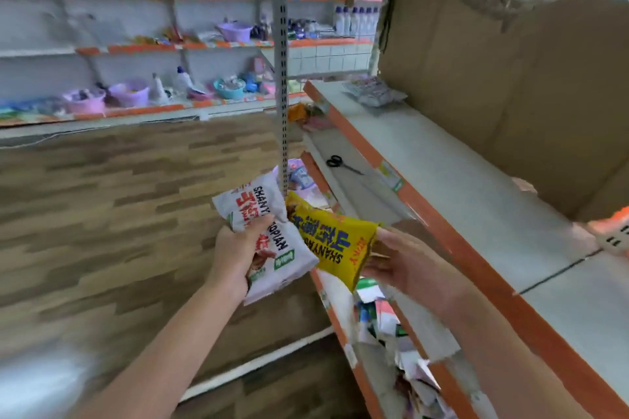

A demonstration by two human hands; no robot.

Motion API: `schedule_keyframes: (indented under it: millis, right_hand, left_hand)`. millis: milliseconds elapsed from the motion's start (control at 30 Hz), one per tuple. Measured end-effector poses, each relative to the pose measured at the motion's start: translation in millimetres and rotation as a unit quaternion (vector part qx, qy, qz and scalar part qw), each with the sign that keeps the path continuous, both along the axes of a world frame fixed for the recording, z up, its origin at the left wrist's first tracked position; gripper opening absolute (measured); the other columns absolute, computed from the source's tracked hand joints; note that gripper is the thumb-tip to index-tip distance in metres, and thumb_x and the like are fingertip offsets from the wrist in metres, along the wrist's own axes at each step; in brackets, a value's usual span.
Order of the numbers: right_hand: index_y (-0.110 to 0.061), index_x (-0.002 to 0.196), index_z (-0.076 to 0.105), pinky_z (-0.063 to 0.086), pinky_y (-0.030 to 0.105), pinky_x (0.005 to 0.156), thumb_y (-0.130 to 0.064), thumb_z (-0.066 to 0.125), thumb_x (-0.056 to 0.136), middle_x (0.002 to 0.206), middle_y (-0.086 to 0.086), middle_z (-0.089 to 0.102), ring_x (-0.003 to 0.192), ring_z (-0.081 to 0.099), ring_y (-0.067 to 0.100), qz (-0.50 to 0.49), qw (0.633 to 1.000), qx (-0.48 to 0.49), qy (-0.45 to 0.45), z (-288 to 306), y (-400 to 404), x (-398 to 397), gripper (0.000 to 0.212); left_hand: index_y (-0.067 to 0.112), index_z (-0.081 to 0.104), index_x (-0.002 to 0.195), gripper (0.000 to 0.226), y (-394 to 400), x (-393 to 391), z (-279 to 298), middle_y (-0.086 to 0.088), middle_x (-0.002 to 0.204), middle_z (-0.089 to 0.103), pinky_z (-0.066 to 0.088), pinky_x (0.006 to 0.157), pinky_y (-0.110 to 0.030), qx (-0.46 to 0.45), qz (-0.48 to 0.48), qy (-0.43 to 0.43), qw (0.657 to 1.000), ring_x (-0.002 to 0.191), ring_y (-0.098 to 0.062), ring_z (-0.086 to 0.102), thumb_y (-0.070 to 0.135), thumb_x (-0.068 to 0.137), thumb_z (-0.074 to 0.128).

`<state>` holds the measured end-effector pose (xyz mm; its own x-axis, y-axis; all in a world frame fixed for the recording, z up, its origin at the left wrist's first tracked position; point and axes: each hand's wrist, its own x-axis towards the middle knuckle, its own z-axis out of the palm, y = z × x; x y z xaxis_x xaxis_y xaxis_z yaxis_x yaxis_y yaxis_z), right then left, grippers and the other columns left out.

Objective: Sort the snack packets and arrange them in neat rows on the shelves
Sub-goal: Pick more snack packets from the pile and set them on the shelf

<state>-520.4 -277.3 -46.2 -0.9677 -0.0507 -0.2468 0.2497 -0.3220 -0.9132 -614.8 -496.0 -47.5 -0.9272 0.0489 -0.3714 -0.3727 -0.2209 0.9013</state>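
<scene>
Fingers (pixel 253 224) round white packet (pixel 272 214), yellow packet (pixel 330 235) seemingly pinched; beside orange-edged shelf (pixel 459 187), wood-look floor (pixel 102 207).

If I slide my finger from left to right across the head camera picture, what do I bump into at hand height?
Left hand → white snack packet → yellow snack packet → right hand → orange shelf edge

Far shelf goods (pixel 136 92) too blurred to ID; basket (pixel 612 235) cut off right
</scene>
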Motion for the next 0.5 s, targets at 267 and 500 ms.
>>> schedule_keyframes:
  millis: [267,500]
  right_hand:
    - [-0.015,0.107,0.055,0.053,0.022,0.063,-0.018,0.073,0.074,0.087,0.000,0.071,0.075,0.066,0.013,-0.090,0.989,-0.079,0.086,-12,-59,-92,0.038]
    - [-0.010,0.107,0.056,0.050,0.025,0.049,-0.011,0.070,0.077,0.083,0.007,0.069,0.062,0.068,0.015,-0.190,0.979,-0.054,0.056,-13,-41,-195,0.033]
  left_hand:
    - [0.000,0.062,0.105,0.028,-2,-27,-10,-0.007,0.078,0.073,0.050,0.046,-0.022,-0.008,0.001,0.051,0.999,0.061,-0.016,0.070,0.011,0.081,0.070]
    - [0.018,0.058,0.106,0.041,19,-101,2,0.000,0.090,0.074,0.057,0.067,-0.035,-0.117,-0.116,0.090,0.982,0.078,-0.018,0.071,0.019,0.072,0.079]
